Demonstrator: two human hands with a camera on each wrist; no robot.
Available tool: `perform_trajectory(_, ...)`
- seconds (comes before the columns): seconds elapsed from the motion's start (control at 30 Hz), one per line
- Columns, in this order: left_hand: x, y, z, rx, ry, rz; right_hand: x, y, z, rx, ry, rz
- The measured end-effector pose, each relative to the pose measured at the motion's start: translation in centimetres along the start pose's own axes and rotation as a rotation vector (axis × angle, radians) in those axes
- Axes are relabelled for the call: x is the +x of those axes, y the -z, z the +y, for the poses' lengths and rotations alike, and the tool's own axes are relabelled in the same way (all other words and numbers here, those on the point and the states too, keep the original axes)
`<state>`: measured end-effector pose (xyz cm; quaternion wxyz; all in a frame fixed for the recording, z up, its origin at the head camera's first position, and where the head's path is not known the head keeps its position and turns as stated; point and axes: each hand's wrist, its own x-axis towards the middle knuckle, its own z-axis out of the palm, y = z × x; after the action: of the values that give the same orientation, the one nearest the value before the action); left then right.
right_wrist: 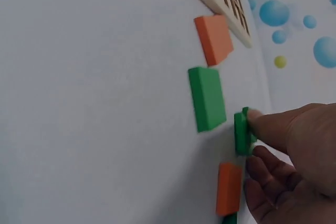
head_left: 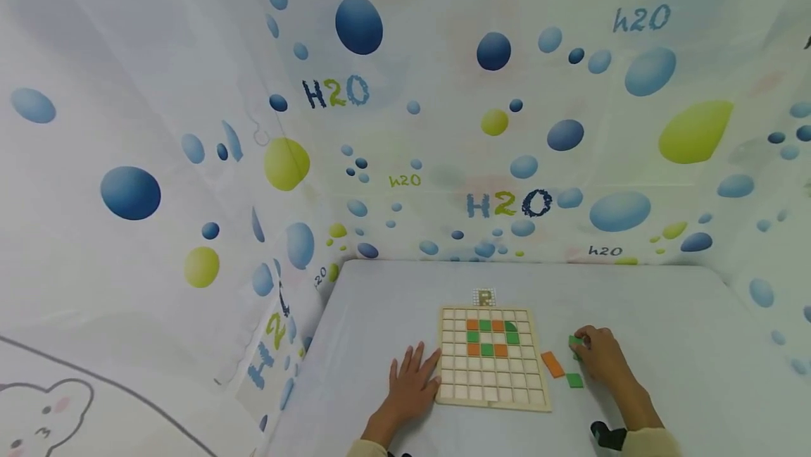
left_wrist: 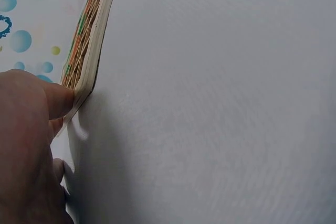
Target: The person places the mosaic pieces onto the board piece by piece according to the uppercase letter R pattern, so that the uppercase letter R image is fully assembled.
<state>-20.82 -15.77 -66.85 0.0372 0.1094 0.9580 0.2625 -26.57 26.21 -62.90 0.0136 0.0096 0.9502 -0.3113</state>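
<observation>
A square wooden grid board [head_left: 494, 378] lies on the table, with a ring of orange and green tiles [head_left: 473, 337] set in its upper cells. The ring's top right piece [head_left: 510, 327] is green with a rounded edge. My left hand [head_left: 410, 386] rests with spread fingers along the board's left side; its thumb touches the frame in the left wrist view. To the right of the board, my right hand [head_left: 605, 358] pinches a green tile [right_wrist: 242, 134] between thumb and fingers. What may be a second green piece shows beside it, partly hidden by the thumb.
Between board and right hand lie an orange tile [head_left: 552, 365] and a green tile [head_left: 574, 380]. Another orange tile [right_wrist: 229, 188] sits near the right fingers, above a dark green piece [right_wrist: 229, 219]. A small patterned card [head_left: 484, 297] lies behind the board. Bubble-printed sheeting [head_left: 437, 140] surrounds the table.
</observation>
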Motion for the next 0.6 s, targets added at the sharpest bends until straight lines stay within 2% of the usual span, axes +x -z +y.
perform_trajectory(0.1,-0.2,0.2,-0.3,-0.013,-0.005,0.003,0.7,-0.2,-0.9,0.028,0.005,-0.029)
perform_trajectory(0.3,0.0,0.3,-0.2,-0.009,0.006,-0.008,0.7,0.5,-0.8,0.058,-0.012,-0.080)
perform_trajectory(0.47,-0.1,0.4,0.1,-0.022,0.006,-0.006,-0.1,1.3,-0.2,0.029,-0.019,-0.072)
perform_trajectory(0.6,-0.1,0.3,0.1,-0.022,0.005,-0.005,-1.0,2.2,0.6,0.019,-0.055,-0.114)
